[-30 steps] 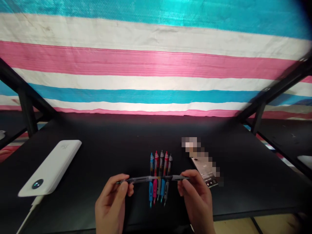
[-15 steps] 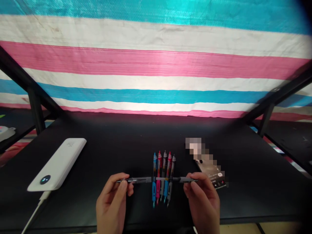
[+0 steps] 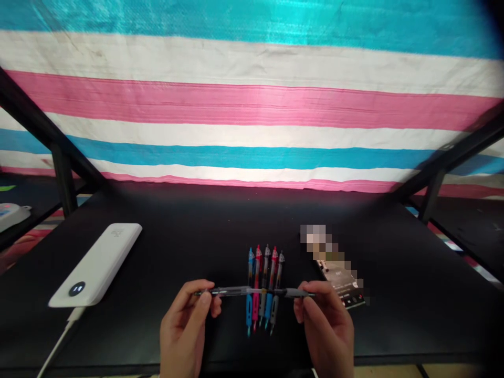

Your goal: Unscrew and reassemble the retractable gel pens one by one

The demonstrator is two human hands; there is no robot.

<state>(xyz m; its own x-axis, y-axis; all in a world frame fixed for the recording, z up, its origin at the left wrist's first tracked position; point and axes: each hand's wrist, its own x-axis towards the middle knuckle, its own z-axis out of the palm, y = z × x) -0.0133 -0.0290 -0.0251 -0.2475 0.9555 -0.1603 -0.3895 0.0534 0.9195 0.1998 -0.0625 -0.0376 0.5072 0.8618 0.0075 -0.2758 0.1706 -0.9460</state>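
Observation:
My left hand (image 3: 187, 325) pinches the clear pen barrel (image 3: 232, 291) by its dark end between thumb and fingers. In my right hand (image 3: 328, 325) is the pen's grey grip section (image 3: 293, 292), held by its tip. An ink refill (image 3: 258, 291) runs out of the grip section, and its free end sits inside the open end of the barrel. Both parts lie level in one line above the table. Beneath them, several click pens (image 3: 255, 310) with blue, pink and grey grips lie side by side, partly covered by the held parts.
A white power bank (image 3: 98, 262) with a lit display and a plugged-in cable (image 3: 59, 338) lies at the left. A phone (image 3: 340, 278), partly pixelated, rests behind my right hand. Black frame bars (image 3: 63, 173) flank the black table (image 3: 197, 226); a striped sheet (image 3: 252, 105) hangs behind.
My hands have come slightly closer together. The refill, whose end was at the barrel's mouth, now reaches into the barrel. The view has shifted slightly.

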